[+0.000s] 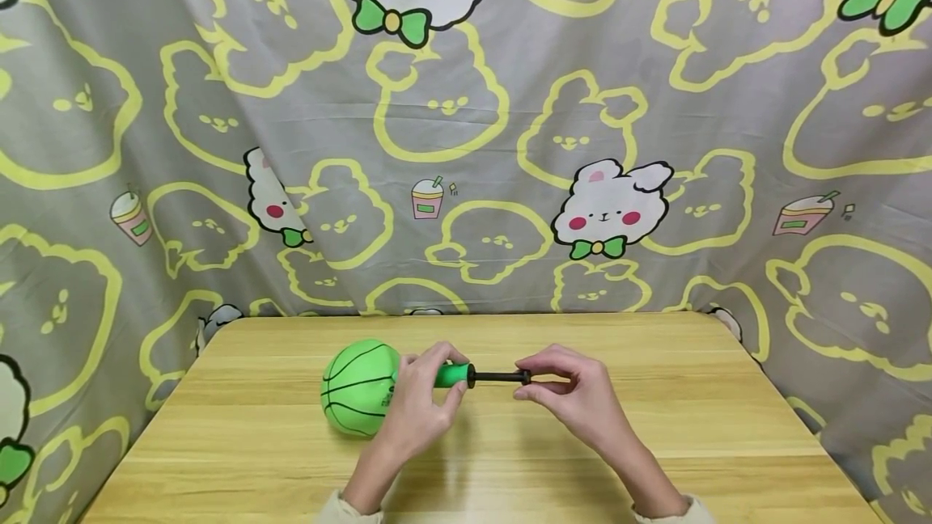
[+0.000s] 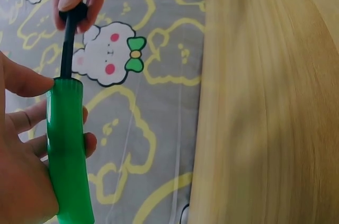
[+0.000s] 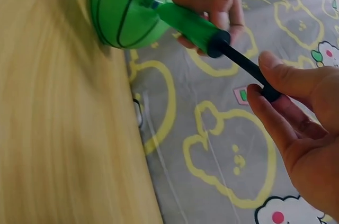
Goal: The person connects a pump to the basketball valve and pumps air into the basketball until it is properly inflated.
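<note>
A green ball (image 1: 358, 388) with black seam lines sits on the table, left of centre. My left hand (image 1: 422, 403) grips the green barrel of a hand pump (image 3: 193, 27), its fingers and thumb curled round it. In the right wrist view the pump's tip meets the ball. A black rod (image 2: 68, 49) stands drawn out of the barrel's other end. With thumb and fingers my right hand (image 1: 575, 386) pinches the black knob at the rod's end. The left hand partly hides the ball and the barrel in the head view.
The wooden table (image 1: 582, 475) reaches back to a grey curtain (image 1: 466, 128) printed with yellow outlines and white cartoon animals. The curtain also hangs along the left and right sides.
</note>
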Demonstrator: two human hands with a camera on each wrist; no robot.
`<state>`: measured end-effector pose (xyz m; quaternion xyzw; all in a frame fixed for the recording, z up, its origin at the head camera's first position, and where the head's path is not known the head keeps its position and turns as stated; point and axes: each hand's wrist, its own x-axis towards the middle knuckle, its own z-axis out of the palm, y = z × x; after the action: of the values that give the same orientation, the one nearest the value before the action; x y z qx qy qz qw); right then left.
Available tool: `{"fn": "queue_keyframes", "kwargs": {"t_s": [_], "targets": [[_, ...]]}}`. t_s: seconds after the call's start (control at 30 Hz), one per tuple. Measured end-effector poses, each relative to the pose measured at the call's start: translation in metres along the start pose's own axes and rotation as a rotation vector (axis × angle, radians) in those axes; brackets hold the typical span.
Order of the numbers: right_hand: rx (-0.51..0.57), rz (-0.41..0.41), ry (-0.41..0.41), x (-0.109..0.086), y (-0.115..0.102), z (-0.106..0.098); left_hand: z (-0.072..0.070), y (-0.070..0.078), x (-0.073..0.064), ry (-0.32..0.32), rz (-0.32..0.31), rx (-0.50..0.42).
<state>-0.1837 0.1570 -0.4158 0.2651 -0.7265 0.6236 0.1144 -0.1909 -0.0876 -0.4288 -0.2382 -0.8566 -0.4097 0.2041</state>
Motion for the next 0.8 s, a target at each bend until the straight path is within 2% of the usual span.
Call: {"fn": "queue_keyframes", "kwargs": {"t_s": [0.23,0.5,0.8], "targets": [[0.014,-0.018,0.034,0.0,0.006,0.018,0.003,0.005,-0.001,-0.027,-0.015,-0.009],[-0.006,-0.014,0.044,-0.001,0.011,0.036,0.005,0.008,-0.002,-0.061,-0.01,0.024],[-0.007,-0.011,-0.029,0.001,0.001,0.022,0.003,0.007,-0.001,-0.072,-0.01,-0.02]]}}
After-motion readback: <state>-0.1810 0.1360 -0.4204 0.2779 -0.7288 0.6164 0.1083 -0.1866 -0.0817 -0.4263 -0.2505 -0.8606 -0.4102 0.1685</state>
